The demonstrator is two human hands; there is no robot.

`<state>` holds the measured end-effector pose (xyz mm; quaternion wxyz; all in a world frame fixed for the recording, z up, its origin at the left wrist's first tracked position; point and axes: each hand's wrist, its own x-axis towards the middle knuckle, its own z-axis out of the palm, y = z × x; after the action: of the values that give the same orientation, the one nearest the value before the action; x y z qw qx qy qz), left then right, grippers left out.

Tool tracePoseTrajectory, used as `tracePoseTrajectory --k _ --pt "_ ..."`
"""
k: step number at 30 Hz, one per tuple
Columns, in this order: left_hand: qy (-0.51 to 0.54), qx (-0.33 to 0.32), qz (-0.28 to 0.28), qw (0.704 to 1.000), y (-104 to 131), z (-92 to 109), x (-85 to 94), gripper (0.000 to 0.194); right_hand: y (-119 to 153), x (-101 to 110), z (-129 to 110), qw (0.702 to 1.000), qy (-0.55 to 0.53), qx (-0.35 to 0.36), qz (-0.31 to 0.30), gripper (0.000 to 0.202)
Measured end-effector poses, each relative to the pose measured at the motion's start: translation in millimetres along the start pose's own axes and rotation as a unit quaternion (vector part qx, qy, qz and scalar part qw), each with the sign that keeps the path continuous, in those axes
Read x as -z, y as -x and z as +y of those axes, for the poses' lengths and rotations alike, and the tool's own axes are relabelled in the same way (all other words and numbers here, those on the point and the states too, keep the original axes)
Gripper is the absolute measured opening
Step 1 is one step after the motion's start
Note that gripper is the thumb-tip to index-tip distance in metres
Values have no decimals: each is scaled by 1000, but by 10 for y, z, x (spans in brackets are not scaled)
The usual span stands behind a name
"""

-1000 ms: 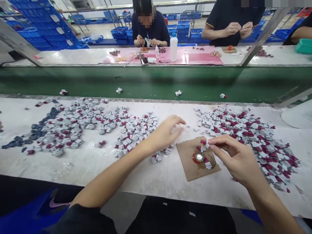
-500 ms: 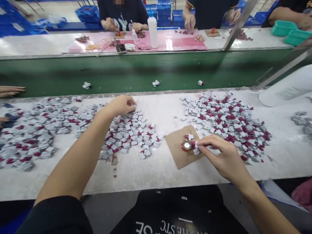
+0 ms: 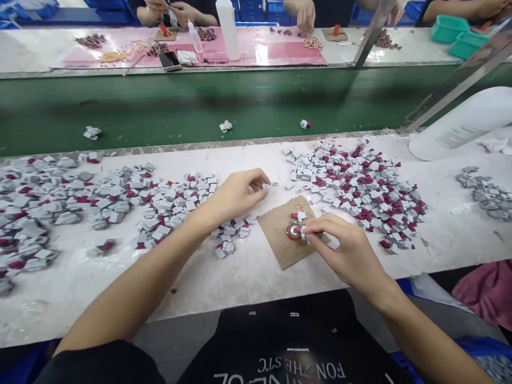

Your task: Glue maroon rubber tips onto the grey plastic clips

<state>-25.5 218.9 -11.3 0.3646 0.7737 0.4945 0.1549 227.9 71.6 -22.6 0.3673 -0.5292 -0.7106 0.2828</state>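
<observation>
My right hand pinches a small white-and-magenta plastic piece between thumb and fingertips. Its magenta end is over a red round holder with a shiny metal rim, which sits on a brown cardboard square. Another white-and-magenta piece lies on the cardboard just behind the holder. My left hand is above the white tabletop, left of the cardboard, fingers curled and closed on a small white piece at their tips; most of it is hidden.
A large heap of white-and-magenta pieces lies right of the cardboard; more heaps spread leftward. A white bottle leans at right. Beyond the table, a green strip carries several small clusters. Co-workers' hands work at the opposite bench.
My left hand has moved right, away from the left heap toward the cardboard. The right hand has brought its piece over the red holder. The whole view has shifted.
</observation>
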Motion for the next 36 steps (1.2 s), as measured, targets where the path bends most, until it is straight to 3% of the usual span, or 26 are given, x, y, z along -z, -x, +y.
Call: tracePoseTrajectory --k 3,7,16,22,26,28,31,36 --pt "-22 -7 -11 1000 -14 -17 -166 12 -9 14 -22 1000 3 -1 -2 17" --pt "-100 -33 13 994 -22 -146 -224 11 -9 28 -40 1000 2 -19 -4 16" --pt "-98 23 60 993 76 -226 -132 21 -30 26 -44 999 6 -36 -7 15" --pt "-126 -21 -11 992 98 -302 -2 28 -42 20 -34 999 11 -31 -7 15" --pt "-147 -29 11 989 73 -320 22 19 -41 25 -65 999 3 -31 -8 15" --pt "-112 -21 22 993 73 -262 11 13 -59 48 -92 999 -17 -45 12 14" --pt "54 4 8 998 92 -85 -35 16 -140 90 -93 988 -90 -92 84 6" --pt "318 -2 -4 948 104 273 -222 22 -367 61 61 943 -246 -135 183 22"
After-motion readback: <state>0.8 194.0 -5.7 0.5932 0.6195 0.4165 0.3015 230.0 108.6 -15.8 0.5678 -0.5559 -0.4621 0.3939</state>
